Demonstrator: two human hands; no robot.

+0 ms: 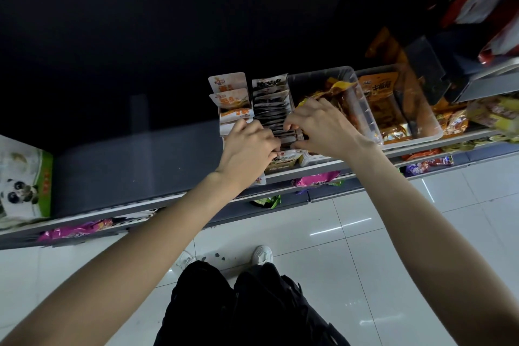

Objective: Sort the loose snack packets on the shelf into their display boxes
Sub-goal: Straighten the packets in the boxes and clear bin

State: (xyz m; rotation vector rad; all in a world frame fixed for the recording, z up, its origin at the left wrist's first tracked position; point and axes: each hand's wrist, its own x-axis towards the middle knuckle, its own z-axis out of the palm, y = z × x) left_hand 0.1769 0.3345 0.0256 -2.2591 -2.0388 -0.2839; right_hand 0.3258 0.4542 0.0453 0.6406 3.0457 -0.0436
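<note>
grey shelf [134, 166] stretches under both hands. left hand [247, 149] and right hand [323, 126] pinch the near end of the dark packets [271, 109], at 12 o'clock, likely squaring the row upright.

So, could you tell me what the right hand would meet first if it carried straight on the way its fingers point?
The right hand points left across the near end of the row of black packets. Carrying on, it would probably meet the left hand first, though depth is hard to judge.
</note>
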